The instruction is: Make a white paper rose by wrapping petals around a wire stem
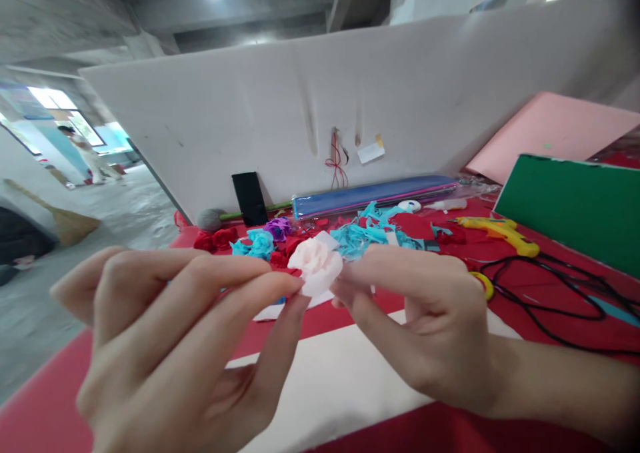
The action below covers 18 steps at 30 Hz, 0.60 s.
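Note:
Between my two hands, a small pale pink paper flower point(314, 261) is held up over the table. My left hand point(200, 333) pinches its left edge between thumb and forefinger. On the other side, my right hand point(420, 313) grips the right edge with its fingertips. Beneath them lies a white sheet point(340, 380) on the red tablecloth point(465, 426). Behind the flower are loose turquoise paper strips point(365, 233), a turquoise paper flower point(257, 243), a purple one point(278, 228) and red ones point(220, 238).
A yellow glue gun point(500, 232) with a black cord point(545, 300) lies at right, before a green board point(575, 206). At the back are a black phone-like slab point(249, 198), a blue plastic-wrapped pack point(375, 196) and a white panel point(225, 113). A person point(85, 150) stands far left.

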### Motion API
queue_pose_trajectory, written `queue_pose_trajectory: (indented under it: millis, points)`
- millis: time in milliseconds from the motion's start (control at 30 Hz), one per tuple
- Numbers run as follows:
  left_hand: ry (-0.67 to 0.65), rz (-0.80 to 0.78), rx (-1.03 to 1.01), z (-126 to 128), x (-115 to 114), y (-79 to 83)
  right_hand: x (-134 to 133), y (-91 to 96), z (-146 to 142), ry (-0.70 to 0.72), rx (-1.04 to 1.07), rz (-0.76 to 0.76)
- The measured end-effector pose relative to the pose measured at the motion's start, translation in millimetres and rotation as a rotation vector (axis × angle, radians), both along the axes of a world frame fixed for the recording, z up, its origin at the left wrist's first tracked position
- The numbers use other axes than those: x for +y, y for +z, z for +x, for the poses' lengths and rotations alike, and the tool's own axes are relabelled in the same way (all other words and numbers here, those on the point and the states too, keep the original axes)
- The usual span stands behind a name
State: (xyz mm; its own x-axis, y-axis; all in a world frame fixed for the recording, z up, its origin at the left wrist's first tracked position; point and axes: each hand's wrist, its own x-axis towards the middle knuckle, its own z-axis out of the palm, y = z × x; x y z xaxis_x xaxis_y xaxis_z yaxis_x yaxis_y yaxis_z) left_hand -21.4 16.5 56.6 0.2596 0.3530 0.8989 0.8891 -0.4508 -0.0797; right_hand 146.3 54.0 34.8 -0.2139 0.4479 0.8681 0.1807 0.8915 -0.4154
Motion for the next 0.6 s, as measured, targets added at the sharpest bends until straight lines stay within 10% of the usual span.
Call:
queue_pose_trajectory:
  millis: [600]
  points:
    - [-0.025,0.095,0.181,-7.7,3.6,-15.1,4.2,-15.2,-5.2,-0.095,-0.048,0.327]
